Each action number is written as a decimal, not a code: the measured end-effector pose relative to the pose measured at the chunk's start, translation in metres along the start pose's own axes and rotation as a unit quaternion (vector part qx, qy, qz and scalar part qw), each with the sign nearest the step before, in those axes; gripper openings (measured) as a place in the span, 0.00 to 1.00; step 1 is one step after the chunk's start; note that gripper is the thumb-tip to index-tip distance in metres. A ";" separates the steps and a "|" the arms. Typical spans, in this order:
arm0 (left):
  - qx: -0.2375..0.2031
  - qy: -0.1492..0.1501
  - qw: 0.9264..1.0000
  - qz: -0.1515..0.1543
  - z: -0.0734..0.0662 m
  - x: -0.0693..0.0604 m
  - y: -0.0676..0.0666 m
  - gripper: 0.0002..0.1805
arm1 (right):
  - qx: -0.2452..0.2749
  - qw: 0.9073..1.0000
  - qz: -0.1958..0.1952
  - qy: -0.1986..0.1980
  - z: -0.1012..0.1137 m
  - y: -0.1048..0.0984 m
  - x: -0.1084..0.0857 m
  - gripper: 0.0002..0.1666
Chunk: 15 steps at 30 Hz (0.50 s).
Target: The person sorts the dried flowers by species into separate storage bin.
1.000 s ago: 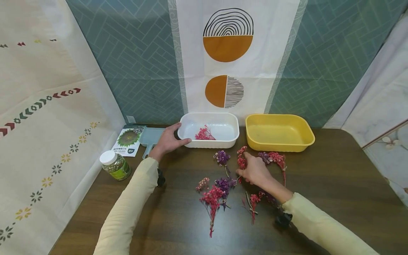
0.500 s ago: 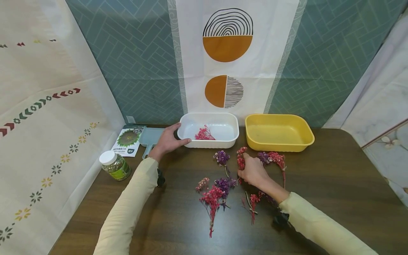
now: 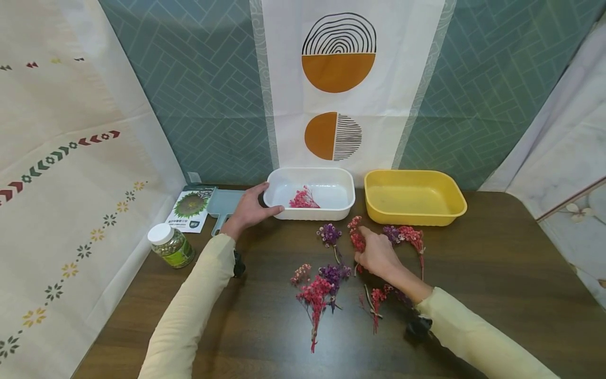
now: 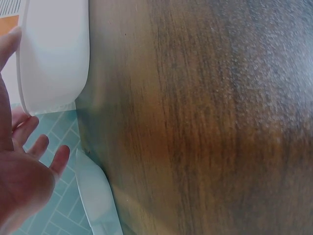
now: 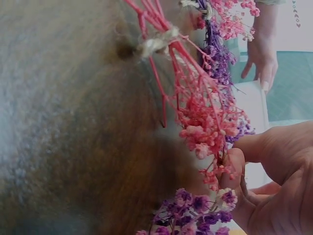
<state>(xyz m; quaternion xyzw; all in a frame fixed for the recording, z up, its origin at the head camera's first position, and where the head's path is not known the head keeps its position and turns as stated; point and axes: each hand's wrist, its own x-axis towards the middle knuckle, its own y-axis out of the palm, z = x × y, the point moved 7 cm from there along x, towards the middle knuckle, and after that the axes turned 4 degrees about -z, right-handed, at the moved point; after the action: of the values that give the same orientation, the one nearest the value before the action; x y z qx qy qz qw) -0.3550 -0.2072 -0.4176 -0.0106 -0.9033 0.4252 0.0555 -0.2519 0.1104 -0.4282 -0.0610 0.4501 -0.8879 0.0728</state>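
At the left end of a white plastic tub (image 3: 312,214), the left hand (image 3: 250,209) holds the rim between thumb and fingers. A pink dried-flower sprig (image 3: 304,198) lies inside the tub. The right hand (image 3: 379,255) pinches a red dried-flower bunch (image 3: 356,238) just above the table; its stem end is partly hidden by the fingers. In the right wrist view, thumb and forefinger meet behind a twine-tied pink bunch (image 5: 195,117). Purple bunches (image 3: 333,275) and a large pink bunch (image 3: 314,295) lie nearer the person.
To the right of the tub stands a yellow plastic tub (image 3: 416,217). More pink and purple bunches (image 3: 411,235) lie beyond the right hand. At left are a lidded jar (image 3: 172,247), a sunflower packet (image 3: 189,208) and a grey-blue dustpan-like tool (image 3: 223,202). Fabric hangs behind the table.
The red bunch's head has tipped slightly to the left in the right hand, which has shifted a little. The left hand stays on the white tub.
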 end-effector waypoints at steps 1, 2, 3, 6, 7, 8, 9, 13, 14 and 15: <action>0.000 0.001 1.000 -0.001 0.000 0.000 0.000 0.54 | 0.000 1.000 -0.002 -0.005 0.001 -0.001 -0.001 0.41; 0.000 0.002 1.000 0.000 0.000 0.000 0.000 0.54 | 0.002 1.000 -0.003 -0.006 0.001 -0.002 -0.001 0.41; -0.001 0.003 1.000 -0.001 0.000 0.000 0.000 0.53 | 0.005 1.000 -0.004 -0.008 0.001 -0.003 -0.002 0.41; -0.004 0.008 1.000 -0.003 0.000 0.000 0.000 0.53 | 0.016 1.000 -0.005 -0.012 0.003 -0.006 -0.004 0.42; -0.004 0.009 1.000 -0.003 0.000 0.000 0.000 0.53 | 0.021 1.000 -0.005 -0.010 0.003 -0.007 -0.005 0.42; -0.005 0.010 1.000 -0.003 0.000 0.001 0.000 0.53 | 0.026 1.000 -0.004 -0.007 0.003 -0.007 -0.005 0.42; -0.004 0.011 1.000 -0.004 -0.001 0.001 0.000 0.53 | 0.030 1.000 -0.004 -0.007 0.003 -0.008 -0.006 0.42; 0.002 0.015 1.000 -0.004 -0.001 0.000 0.000 0.52 | 0.047 0.999 -0.008 -0.017 0.006 -0.012 -0.010 0.42; 0.001 0.015 1.000 -0.004 0.000 0.000 0.000 0.52 | 0.052 0.998 -0.009 -0.021 0.006 -0.014 -0.011 0.42; 0.001 0.015 1.000 -0.004 -0.001 0.000 0.000 0.52 | 0.056 0.998 -0.010 -0.026 0.007 -0.015 -0.012 0.42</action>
<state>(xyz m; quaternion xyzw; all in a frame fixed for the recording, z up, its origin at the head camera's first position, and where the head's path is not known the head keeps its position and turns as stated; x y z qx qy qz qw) -0.3544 -0.2068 -0.4172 -0.0137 -0.9021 0.4254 0.0710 -0.2401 0.1155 -0.4126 -0.0843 0.3968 -0.9106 0.0790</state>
